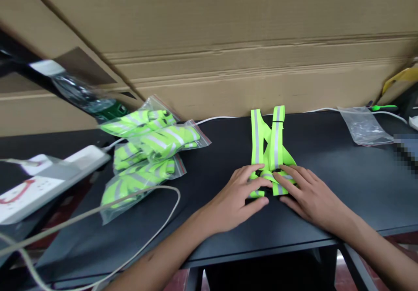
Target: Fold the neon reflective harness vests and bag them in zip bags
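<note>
A neon yellow reflective vest made of straps with grey stripes lies on the dark table, its two shoulder straps pointing away from me. My left hand rests at its lower left, fingers stretched over the gathered strap ends and thumb apart. At the lower right, my right hand lies with spread fingers on the folded straps. Both hands touch the vest without wrapping round it. Small dark parts, perhaps buckles, show between the hands, partly covered by fingers.
Several bagged reflective vests are piled at the left. Near them are a white power strip, a loose cable and a tilted plastic bottle. A clear bag lies at the right. Cardboard stands behind the table.
</note>
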A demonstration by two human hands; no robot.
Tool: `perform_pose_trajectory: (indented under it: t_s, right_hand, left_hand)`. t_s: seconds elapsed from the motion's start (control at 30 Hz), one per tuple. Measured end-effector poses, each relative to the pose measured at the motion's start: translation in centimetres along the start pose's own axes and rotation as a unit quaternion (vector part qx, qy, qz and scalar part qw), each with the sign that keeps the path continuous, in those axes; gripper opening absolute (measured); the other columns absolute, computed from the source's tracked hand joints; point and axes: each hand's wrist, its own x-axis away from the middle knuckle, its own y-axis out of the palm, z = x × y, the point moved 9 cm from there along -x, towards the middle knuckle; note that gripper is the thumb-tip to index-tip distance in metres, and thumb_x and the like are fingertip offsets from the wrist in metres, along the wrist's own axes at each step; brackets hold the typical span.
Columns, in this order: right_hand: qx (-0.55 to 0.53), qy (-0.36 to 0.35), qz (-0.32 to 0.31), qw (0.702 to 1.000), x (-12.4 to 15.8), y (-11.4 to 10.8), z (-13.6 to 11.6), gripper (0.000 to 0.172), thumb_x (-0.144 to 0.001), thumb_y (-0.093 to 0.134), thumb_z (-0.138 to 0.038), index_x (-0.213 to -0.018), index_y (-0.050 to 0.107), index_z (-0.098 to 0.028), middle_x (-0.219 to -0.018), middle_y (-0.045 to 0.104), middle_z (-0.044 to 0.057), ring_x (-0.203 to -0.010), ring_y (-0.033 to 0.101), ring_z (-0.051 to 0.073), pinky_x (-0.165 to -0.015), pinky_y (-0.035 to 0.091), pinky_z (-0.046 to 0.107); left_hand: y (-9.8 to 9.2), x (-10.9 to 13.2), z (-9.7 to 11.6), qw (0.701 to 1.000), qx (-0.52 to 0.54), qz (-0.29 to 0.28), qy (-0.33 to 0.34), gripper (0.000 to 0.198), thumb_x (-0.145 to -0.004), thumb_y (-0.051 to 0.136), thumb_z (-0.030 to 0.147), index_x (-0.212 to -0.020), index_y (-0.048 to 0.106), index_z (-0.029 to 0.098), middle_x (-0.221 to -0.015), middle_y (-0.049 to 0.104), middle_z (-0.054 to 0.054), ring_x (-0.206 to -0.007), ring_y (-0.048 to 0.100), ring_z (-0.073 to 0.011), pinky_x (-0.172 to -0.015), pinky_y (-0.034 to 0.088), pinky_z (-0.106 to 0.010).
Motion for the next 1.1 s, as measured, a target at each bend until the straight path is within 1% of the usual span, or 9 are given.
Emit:
perform_pose_trajectory:
  t_s: [0.1,0.27,0.37,0.47,0.63,0.73,0.87,1.0,1.1]
  right_hand:
    - [-0.081,0.035,0.007,0.996,0.3,-0.6,0.4,0.060,-0.097,0.052,-0.044,-0.151,0.038,-0.023,-0.147,0.050,0.016,-0.136,0.047,0.035,-0.104,0.049,0.056]
    - [-0.204,0.126,0.025,0.971,1.0,-1.5,2.5,0.043,-0.102,0.042,-0.034,-0.144,0.043,-0.030,-0.140,0.056,0.011,-0.128,0.053,0.030,-0.102,0.050,0.053]
    - [-0.246,0.157,-0.016,0.956,0.2,-1.1,3.3,0.041,-0.100,0.048,-0.038,-0.139,0.048,-0.028,-0.123,0.065,0.009,-0.113,0.061,0.027,-0.094,0.054,0.048]
    - [-0.254,0.143,-0.070,0.954,-1.5,-0.8,3.5,0.048,-0.093,0.060,-0.040,-0.137,0.051,-0.023,-0.124,0.065,0.010,-0.113,0.061,0.028,-0.095,0.051,0.046]
    - [-0.231,0.102,-0.160,0.954,-4.0,-0.1,3.5,0.035,-0.081,0.067,-0.023,-0.116,0.061,-0.022,-0.105,0.068,0.007,-0.103,0.061,0.027,-0.090,0.046,0.046]
    - [-0.195,0.054,-0.121,0.972,-5.0,-0.8,3.2,0.023,-0.080,0.066,-0.019,-0.102,0.060,-0.021,-0.106,0.066,0.008,-0.101,0.060,0.027,-0.087,0.045,0.043]
    - [-0.030,-0.038,0.007,0.999,-4.9,-2.0,2.0,0.017,-0.089,0.058,-0.020,-0.106,0.058,-0.016,-0.122,0.064,0.017,-0.107,0.061,0.031,-0.086,0.046,0.045]
    - [0.130,-0.104,0.065,0.984,-3.3,-1.4,0.3,0.019,-0.097,0.047,-0.013,-0.111,0.060,-0.011,-0.122,0.067,0.018,-0.110,0.063,0.031,-0.091,0.049,0.046]
    - [0.160,-0.140,0.057,0.976,-1.5,-1.0,-0.8,0.024,-0.097,0.049,-0.012,-0.118,0.059,-0.007,-0.134,0.061,0.022,-0.124,0.057,0.035,-0.098,0.048,0.049]
  left_hand:
    - [-0.3,0.7,-1.3,0.996,0.056,0.050,-0.053,0.029,-0.098,0.053,0.027,-0.126,0.047,0.028,-0.145,0.050,-0.010,-0.132,0.051,-0.0247,-0.107,0.046,-0.047]
    - [-0.6,0.3,-2.7,0.994,0.016,0.035,-0.103,0.057,-0.085,0.072,0.040,-0.133,0.045,0.026,-0.134,0.055,-0.012,-0.125,0.054,-0.0303,-0.102,0.048,-0.051]
    - [-1.0,-0.2,-3.4,0.991,-0.015,0.018,-0.130,0.063,-0.078,0.077,0.045,-0.132,0.049,0.025,-0.122,0.060,-0.010,-0.114,0.057,-0.0311,-0.094,0.050,-0.049]
    - [-0.7,-0.7,-3.3,0.991,-0.038,-0.016,-0.130,0.065,-0.073,0.081,0.047,-0.127,0.055,0.023,-0.116,0.062,-0.007,-0.109,0.058,-0.0315,-0.093,0.049,-0.049]
    - [-0.2,-1.3,-3.1,0.989,-0.035,-0.043,-0.137,0.048,-0.069,0.083,0.041,-0.109,0.062,0.023,-0.111,0.060,-0.003,-0.096,0.064,-0.0261,-0.082,0.053,-0.040]
    - [-1.0,-1.9,-2.9,0.991,-0.067,-0.003,-0.116,0.037,-0.074,0.080,0.032,-0.101,0.058,0.022,-0.108,0.058,-0.002,-0.087,0.065,-0.0209,-0.073,0.053,-0.035]
    - [-1.9,-2.9,-1.4,0.966,-0.248,0.068,-0.031,0.020,-0.081,0.065,0.012,-0.097,0.056,0.019,-0.101,0.058,-0.006,-0.091,0.061,-0.0236,-0.071,0.053,-0.035]
    - [-1.0,-2.5,0.7,0.922,-0.369,0.104,0.057,0.020,-0.087,0.050,0.002,-0.099,0.059,0.015,-0.103,0.061,-0.011,-0.092,0.059,-0.0259,-0.074,0.055,-0.039]
    - [-0.1,-1.0,2.1,0.923,-0.359,0.091,0.101,0.024,-0.090,0.049,0.004,-0.110,0.059,0.013,-0.116,0.061,-0.014,-0.106,0.057,-0.0285,-0.085,0.056,-0.043]
